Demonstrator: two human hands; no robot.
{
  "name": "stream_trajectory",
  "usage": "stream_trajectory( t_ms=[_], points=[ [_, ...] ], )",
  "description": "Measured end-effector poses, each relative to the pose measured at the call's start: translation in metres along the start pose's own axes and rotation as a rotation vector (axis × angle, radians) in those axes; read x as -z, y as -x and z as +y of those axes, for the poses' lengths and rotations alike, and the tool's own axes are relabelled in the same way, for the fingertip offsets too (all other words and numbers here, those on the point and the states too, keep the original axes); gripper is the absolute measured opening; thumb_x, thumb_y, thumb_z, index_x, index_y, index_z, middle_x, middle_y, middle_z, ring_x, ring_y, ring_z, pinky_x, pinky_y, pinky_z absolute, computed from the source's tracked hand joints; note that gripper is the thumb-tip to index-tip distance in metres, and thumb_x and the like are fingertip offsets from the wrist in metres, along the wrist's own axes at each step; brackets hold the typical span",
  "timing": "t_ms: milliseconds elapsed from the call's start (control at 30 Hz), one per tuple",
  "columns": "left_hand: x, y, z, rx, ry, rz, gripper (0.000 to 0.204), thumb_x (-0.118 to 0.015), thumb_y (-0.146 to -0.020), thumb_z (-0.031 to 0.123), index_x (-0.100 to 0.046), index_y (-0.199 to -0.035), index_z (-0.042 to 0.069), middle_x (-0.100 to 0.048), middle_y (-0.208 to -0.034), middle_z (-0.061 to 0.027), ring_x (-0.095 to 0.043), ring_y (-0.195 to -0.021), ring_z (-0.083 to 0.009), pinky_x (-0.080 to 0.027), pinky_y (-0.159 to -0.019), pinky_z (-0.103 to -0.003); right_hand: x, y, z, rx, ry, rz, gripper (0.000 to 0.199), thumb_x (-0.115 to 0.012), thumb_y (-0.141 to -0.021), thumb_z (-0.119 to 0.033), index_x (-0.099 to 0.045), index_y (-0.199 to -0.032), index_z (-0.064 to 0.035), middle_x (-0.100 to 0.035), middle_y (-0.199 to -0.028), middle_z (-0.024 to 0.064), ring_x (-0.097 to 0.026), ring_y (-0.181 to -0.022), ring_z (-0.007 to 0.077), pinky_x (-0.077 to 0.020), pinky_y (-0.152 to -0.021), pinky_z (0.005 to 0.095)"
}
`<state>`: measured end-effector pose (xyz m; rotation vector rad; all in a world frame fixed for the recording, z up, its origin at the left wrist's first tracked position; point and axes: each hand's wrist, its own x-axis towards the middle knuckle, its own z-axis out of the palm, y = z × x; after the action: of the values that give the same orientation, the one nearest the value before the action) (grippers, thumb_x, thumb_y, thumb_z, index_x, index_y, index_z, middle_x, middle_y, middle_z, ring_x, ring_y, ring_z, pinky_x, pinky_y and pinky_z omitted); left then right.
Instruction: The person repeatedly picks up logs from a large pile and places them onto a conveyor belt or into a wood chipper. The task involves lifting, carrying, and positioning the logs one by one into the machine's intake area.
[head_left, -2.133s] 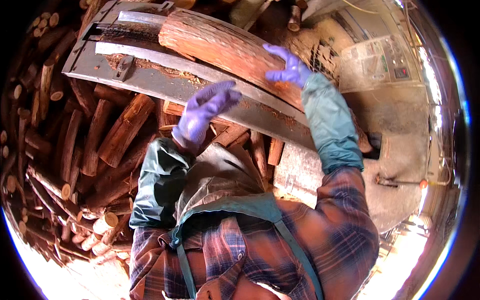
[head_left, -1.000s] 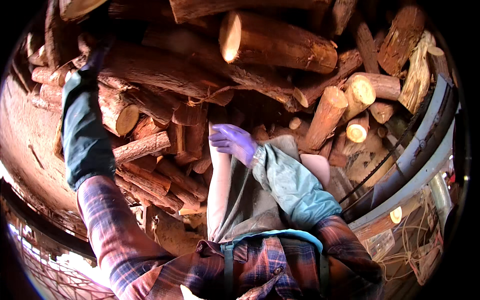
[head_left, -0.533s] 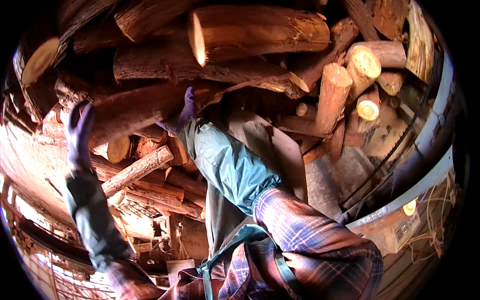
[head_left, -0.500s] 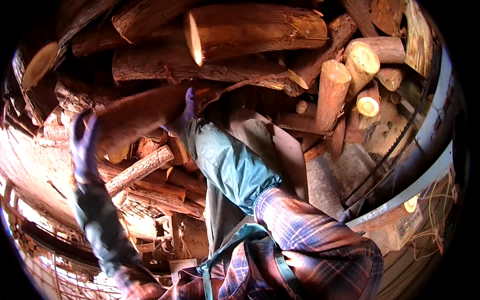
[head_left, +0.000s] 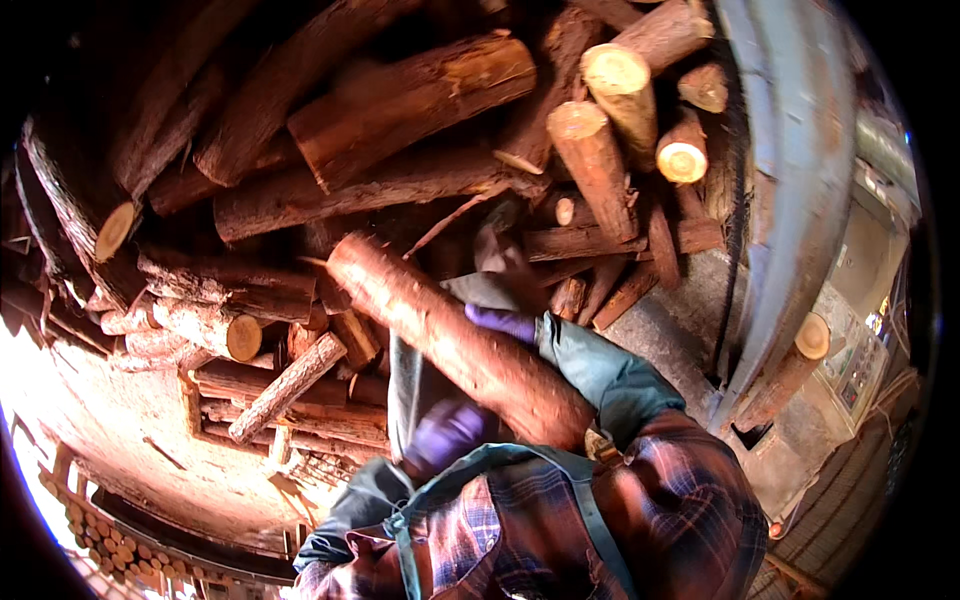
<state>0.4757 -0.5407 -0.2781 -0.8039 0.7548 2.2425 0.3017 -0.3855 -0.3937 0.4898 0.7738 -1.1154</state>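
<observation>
1. The person holds one reddish-barked log (head_left: 455, 340) across the body, clear of the log pile (head_left: 400, 170) behind it. It slants from its upper end, near the middle of the view, down toward the chest on the person's right.

2. The left hand (head_left: 445, 435), in a purple glove, is under the lower half of the log, just above the apron bib (head_left: 500, 470). It looks cupped against the wood, but the fingers are blurred and I cannot tell how tightly they close.

3. The right hand (head_left: 500, 322), also in a purple glove, lies on the far side of the log about halfway along. Its fingers wrap over the bark, so this hand grips the log.

4. Judged from how things lie, the lifting part is done: the log is off the heap and carried by both hands alone.

5. What is left, as far as can be judged, is setting it down somewhere. The grey metal bed (head_left: 790, 180) of a machine runs along the right side, well apart from the log, with a short log (head_left: 785, 375) leaning at its lower edge.

6. The pile holds many logs, so one piece out of a great number is in hand.
</observation>
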Motion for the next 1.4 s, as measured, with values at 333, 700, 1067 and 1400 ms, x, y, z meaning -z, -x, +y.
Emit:
stream_trajectory(
  t_ms=[333, 700, 1067, 1400],
  points=[
    [-0.126, -0.042, 0.093, -0.473, -0.242, 0.107, 0.07, -0.056, -0.094, 0.05, -0.033, -0.143, 0.006, -0.048, -0.134, -0.0122, -0.052, -0.113, -0.0248, -0.043, -0.1, -0.038, -0.096, 0.246, -0.134, 0.707, 0.498, -0.122, 0.086, -0.074, -0.08, -0.054, -0.043, -0.14, -0.0006, -0.056, -0.13, 0.0134, -0.05, -0.118, 0.0236, -0.0392, -0.104, 0.0382],
    [-0.456, -0.142, 0.102, -0.664, -0.671, -1.04, 0.055, -0.063, -0.091, 0.036, -0.048, -0.136, 0.007, -0.062, -0.119, -0.017, -0.062, -0.1, -0.03, -0.052, -0.081, -0.04, 0.027, 0.635, -0.197, 0.718, 0.829, 0.61, 0.083, -0.079, -0.079, -0.03, -0.036, -0.145, -0.0069, -0.042, -0.141, 0.0182, -0.051, -0.121, 0.027, -0.0479, -0.097, 0.0398],
    [-0.216, -0.098, 0.115, -0.186, -1.613, -0.264, 0.053, -0.067, -0.084, 0.037, -0.057, -0.13, 0.012, -0.067, -0.112, -0.0174, -0.063, -0.107, -0.0311, -0.05, -0.09, -0.038, 0.087, 0.592, -0.139, 1.329, 0.692, 1.007, 0.063, -0.055, -0.096, -0.031, -0.033, -0.145, 0.0023, -0.038, -0.148, 0.0192, -0.035, -0.138, 0.03, -0.0227, -0.118, 0.0415],
    [0.127, -0.143, 0.174, -0.362, -0.089, 0.665, 0.028, -0.064, -0.093, 0.022, -0.065, -0.111, 0.001, -0.067, -0.097, -0.0044, -0.06, -0.088, -0.015, -0.05, -0.08, -0.03, -0.044, 0.205, -0.145, 0.402, 0.07, 0.33, 0.051, -0.05, -0.1, -0.036, -0.044, -0.139, -0.004, -0.056, -0.132, 0.0177, -0.056, -0.12, 0.0275, -0.0432, -0.104, 0.0419]
  ],
)
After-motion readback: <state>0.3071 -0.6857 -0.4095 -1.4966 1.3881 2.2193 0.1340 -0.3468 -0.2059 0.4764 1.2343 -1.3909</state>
